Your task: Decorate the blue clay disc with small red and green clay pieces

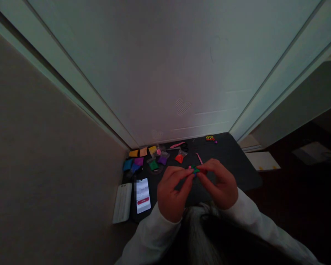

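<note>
Between the fingertips of both hands is a small green piece of what looks like modelling clay [195, 170], with bits of blue and pink showing at its edges. My left hand [172, 191] pinches it from the left with thumb and forefinger. From the other side my right hand [219, 184] pinches it the same way. The fingers partly cover its shape. Just beyond the hands lies a thin pink tool [199, 158]. A red clay packet [179, 158], a purple packet [163, 159] and a green packet [153, 164] rest on the dark table [223, 151].
More packets, such as a yellow one [152, 150] and a blue one [128, 164], lie at the back left. Scissors [183, 147] are near the wall. A lit phone [143, 197] sits beside a white slab [122, 203]. A yellow-dotted item [210, 138] lies at the back.
</note>
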`<state>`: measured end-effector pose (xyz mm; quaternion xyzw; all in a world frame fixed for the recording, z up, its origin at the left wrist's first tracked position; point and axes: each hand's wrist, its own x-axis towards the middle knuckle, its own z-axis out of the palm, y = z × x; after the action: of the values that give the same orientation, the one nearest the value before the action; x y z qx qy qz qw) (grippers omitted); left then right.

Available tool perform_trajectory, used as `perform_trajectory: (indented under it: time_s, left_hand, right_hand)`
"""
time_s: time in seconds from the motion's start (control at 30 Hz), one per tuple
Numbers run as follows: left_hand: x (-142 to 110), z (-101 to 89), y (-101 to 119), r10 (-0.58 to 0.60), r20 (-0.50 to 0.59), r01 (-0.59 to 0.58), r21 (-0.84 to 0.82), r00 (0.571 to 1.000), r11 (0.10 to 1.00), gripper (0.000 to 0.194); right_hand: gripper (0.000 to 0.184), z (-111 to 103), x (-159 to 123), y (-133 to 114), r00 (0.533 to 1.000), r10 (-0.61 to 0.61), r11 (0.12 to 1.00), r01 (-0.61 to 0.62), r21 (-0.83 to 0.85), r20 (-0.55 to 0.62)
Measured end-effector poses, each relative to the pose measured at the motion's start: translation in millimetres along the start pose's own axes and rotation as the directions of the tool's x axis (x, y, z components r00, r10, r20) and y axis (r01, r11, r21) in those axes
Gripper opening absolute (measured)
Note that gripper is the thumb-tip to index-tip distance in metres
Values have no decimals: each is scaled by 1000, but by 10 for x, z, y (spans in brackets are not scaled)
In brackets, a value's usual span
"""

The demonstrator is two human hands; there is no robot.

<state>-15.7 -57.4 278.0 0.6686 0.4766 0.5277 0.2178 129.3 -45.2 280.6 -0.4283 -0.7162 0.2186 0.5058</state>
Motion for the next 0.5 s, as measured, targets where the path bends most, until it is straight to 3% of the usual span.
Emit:
perform_trajectory:
  time_s: [0.13, 0.3, 0.5]
  left_hand:
    - [-8, 1, 5, 17, 15, -16, -45, 1000, 999, 21]
    - [32, -22, 60, -45, 24, 49, -240, 999, 969, 25]
    - [198, -160, 242, 220, 12, -213, -197, 975, 957, 27]
  right_hand:
    - [20, -18, 25, -9, 995, -95, 994, 95, -56, -9]
    - [25, -66, 31, -47, 986, -160, 987, 160, -7, -44]
    - [32, -213, 141, -243, 959, -281, 959, 280, -31, -29]
